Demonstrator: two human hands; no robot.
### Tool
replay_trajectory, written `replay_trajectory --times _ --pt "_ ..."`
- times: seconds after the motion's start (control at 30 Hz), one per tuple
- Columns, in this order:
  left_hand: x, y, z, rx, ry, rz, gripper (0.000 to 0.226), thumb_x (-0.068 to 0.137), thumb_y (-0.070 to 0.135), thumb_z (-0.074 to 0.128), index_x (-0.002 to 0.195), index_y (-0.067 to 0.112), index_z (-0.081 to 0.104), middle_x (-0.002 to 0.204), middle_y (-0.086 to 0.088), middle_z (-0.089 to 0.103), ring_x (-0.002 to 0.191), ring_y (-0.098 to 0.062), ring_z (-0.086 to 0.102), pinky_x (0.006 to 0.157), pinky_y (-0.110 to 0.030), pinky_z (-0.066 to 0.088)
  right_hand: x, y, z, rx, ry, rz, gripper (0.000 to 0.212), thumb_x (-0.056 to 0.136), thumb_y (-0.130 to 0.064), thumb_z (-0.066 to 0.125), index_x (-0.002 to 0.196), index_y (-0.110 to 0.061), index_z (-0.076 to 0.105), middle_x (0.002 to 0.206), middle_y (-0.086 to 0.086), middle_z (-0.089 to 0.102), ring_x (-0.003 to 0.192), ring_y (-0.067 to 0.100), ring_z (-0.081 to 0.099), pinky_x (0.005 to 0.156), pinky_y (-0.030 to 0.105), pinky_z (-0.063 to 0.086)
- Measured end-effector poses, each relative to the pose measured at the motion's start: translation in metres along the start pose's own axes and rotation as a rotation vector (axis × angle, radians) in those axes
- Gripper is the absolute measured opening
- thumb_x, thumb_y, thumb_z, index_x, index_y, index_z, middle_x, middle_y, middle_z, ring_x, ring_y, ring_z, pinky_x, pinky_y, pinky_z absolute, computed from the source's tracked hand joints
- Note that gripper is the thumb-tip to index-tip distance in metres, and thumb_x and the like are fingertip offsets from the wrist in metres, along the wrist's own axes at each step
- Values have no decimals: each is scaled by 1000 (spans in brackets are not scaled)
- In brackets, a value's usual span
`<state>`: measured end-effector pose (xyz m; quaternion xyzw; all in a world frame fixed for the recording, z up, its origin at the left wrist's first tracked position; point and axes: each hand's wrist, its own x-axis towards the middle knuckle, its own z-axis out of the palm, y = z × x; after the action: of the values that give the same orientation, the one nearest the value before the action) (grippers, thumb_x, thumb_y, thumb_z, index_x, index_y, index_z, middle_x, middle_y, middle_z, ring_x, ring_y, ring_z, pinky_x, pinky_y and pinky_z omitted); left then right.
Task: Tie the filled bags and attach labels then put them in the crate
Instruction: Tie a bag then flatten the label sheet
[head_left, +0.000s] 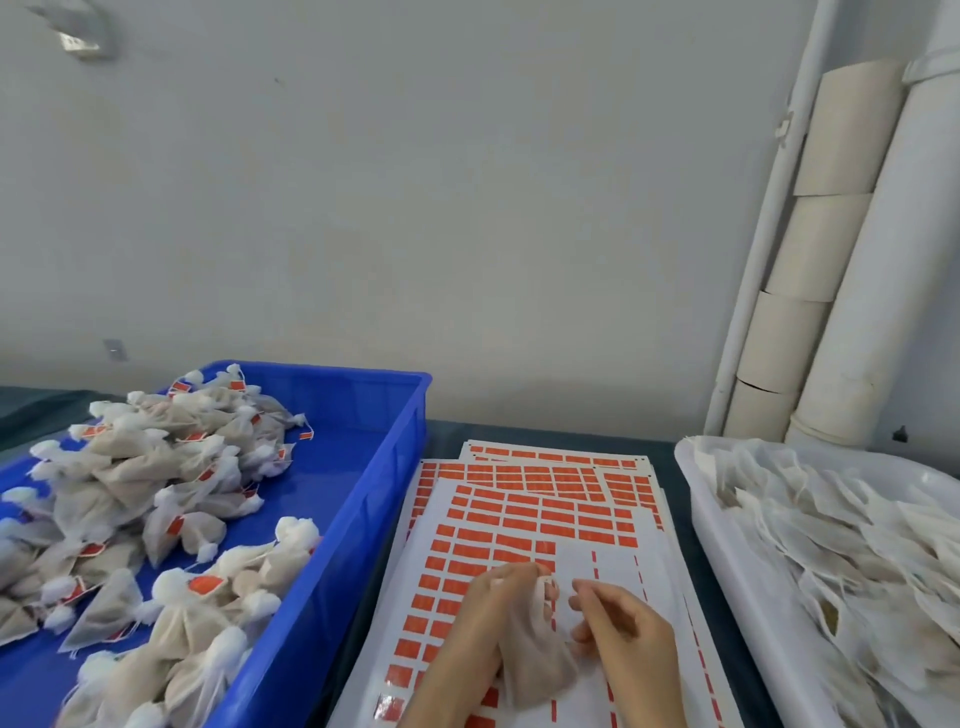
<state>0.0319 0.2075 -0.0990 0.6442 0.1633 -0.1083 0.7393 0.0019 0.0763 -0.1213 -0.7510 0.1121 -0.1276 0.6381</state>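
Note:
My left hand (480, 618) grips a small filled mesh bag (535, 660) by its gathered neck, above the label sheets. My right hand (626, 631) is next to it, with fingertips pinched at the bag's top, where a thin string seems to run; the string itself is too fine to make out. Sheets of orange labels (524, 514) lie stacked on the table under both hands. The blue crate (374, 499) at the left holds several tied bags with orange labels (156, 488).
A white tray (698, 499) at the right holds several untied flat mesh bags (841, 545). Behind it, cardboard tubes (810, 291) and a white pipe (893, 249) stand against the wall. The dark table edge runs along the wall.

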Motion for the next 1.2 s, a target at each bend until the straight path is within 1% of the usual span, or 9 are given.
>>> replay_trajectory --times 0.07,0.23,0.33,0.43,0.6,0.67,0.83,1.03,1.2 --pt "0 -3 -2 42 -29 92 11 88 21 64 79 20 70 83 0 72 75 -13 66 66 -26 54 2 -1 4 15 -24 -12 11 82 -20 70 92 -24 68 86 -8 71 74 20 67 73 36 59" --pt "-2 5 -4 180 -52 131 14 84 33 71 70 30 71 88 11 70 95 -10 62 74 -19 50 5 0 10 -120 -82 -91 19 78 -23 75 78 -38 64 77 -30 61 77 8 63 68 13 49" --pt "-7 4 -10 317 -86 194 9 84 40 69 82 32 69 94 13 68 95 -7 61 74 -16 47 4 6 8 -173 -110 -78 15 80 -26 74 74 -36 64 77 -28 62 80 6 62 73 13 46" --pt "-7 2 -16 382 -128 239 10 84 40 69 88 32 69 96 14 67 95 -7 62 78 -19 50 0 8 9 -204 -108 -120 13 83 -26 70 77 -34 62 77 -24 63 77 5 62 65 6 42" --pt "-9 3 -19 465 -186 303 5 83 38 69 81 33 69 88 15 68 90 -9 65 76 -19 50 -2 9 10 -168 -100 -158 11 89 -19 63 83 -27 60 83 -12 66 77 10 63 70 17 51" --pt "-10 3 -17 500 -192 317 7 83 38 69 76 36 69 84 18 67 89 -7 64 72 -15 46 -5 6 10 -198 -68 -216 13 90 -18 62 83 -29 57 83 -16 63 74 8 62 65 9 48" --pt "-14 6 -17 337 -261 396 9 86 31 68 77 32 70 88 12 70 95 -7 65 84 -20 48 -10 -1 13 -251 -7 -288 18 88 -20 64 82 -33 53 82 -25 57 73 3 59 53 2 39" --pt "-20 9 -15 235 -328 398 7 88 25 67 82 23 69 84 10 71 86 -2 66 73 -15 46 -7 -1 3 -258 115 -277 14 86 -17 67 85 -24 54 79 -19 58 67 6 59 57 4 38" --pt "-22 9 -14 257 -370 398 5 88 28 67 85 25 69 90 6 71 96 -6 65 89 -22 45 -5 -2 0 -213 163 -227 11 89 -20 64 88 -20 53 81 -9 65 62 8 62 55 7 41"
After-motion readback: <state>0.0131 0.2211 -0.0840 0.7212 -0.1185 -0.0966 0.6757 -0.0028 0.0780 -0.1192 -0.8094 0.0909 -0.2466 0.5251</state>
